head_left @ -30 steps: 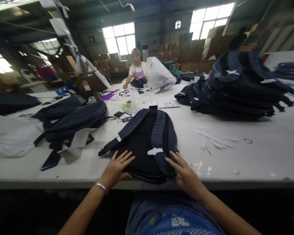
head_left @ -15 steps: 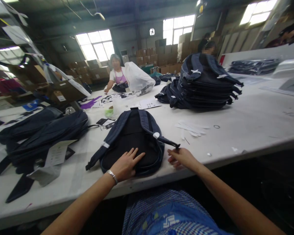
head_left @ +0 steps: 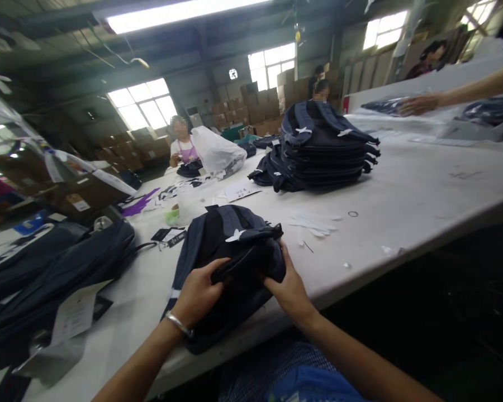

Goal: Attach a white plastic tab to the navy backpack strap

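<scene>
A dark navy backpack (head_left: 235, 296) lies at the table's front edge, straps facing up, its near part lifted and folded. My left hand (head_left: 201, 290) grips its left side, thumb and fingers closed on the fabric. On the opposite side, my right hand (head_left: 288, 282) is closed on the backpack's right edge, fingers partly hidden behind it. A shoulder strap with a white tie (head_left: 235, 235) lies across the top, its end beside my right fingers. A silver bracelet circles my left wrist.
A stack of navy backpacks (head_left: 324, 153) stands farther back; more bags (head_left: 62, 268) lie at left. White strips (head_left: 314, 223), tags (head_left: 170, 235) and a green tape roll (head_left: 171, 214) lie between. One person (head_left: 183, 145) sits across the table; another person's hand (head_left: 421, 104) reaches in at right.
My left hand has gone from lying flat on the backpack to gripping its side. My right hand has left the strap end for the bag's right edge. The near part is now lifted.
</scene>
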